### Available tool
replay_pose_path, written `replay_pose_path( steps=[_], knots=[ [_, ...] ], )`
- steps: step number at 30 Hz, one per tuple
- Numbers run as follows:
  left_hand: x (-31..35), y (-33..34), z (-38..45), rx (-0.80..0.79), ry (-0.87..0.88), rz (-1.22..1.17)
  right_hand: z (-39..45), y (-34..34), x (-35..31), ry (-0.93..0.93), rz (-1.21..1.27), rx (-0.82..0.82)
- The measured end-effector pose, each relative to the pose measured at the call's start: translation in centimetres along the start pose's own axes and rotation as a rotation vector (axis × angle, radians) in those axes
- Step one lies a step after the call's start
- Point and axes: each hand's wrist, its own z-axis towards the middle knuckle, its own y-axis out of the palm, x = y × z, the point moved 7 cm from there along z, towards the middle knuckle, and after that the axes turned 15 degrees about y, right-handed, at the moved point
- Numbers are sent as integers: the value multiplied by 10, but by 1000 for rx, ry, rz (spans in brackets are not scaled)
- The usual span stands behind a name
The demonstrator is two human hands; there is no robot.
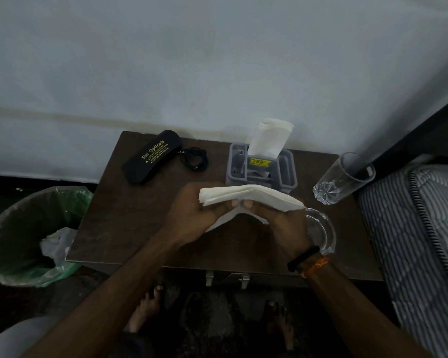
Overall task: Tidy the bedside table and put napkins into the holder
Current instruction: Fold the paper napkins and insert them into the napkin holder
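Note:
Both hands hold a folded stack of white napkins (251, 197) above the middle of the dark wooden bedside table (130, 223). My left hand (194, 213) grips the stack's left end and my right hand (282, 223) pinches its right half from below. Just behind the stack stands a grey plastic holder (287, 171) with a yellow sticker. One white napkin (268, 138) stands upright in the holder's middle slot.
A black spectacle case (151, 156) and a coiled black cord (194, 158) lie at the table's back left. A clear drinking glass (343, 178) stands at the right, a glass dish (321, 233) behind my right wrist. A green-lined bin (18, 228) stands left, a mattress (419, 241) right.

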Motion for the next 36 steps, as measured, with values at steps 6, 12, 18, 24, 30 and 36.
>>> replay_pose_path(
  steps=[6, 12, 18, 24, 30, 36],
  knots=[
    [-22, 6, -9, -29, -105, -6, 3, 1, 12, 40, -7, -50],
    [-20, 6, -5, 63, -98, -29, 4, 1, 6, -32, 19, -38],
    [-40, 13, -13, 71, -166, -57, 8, 0, 26, 49, 35, -34],
    [-50, 10, -10, 87, -184, -71, 9, -3, 23, 57, 86, -10],
    [-41, 11, -13, 36, -201, -77, 7, -1, 27, 94, 54, -5],
    [-27, 6, -2, -49, -209, -147, 8, -3, 12, 99, 57, 1]
  ],
)
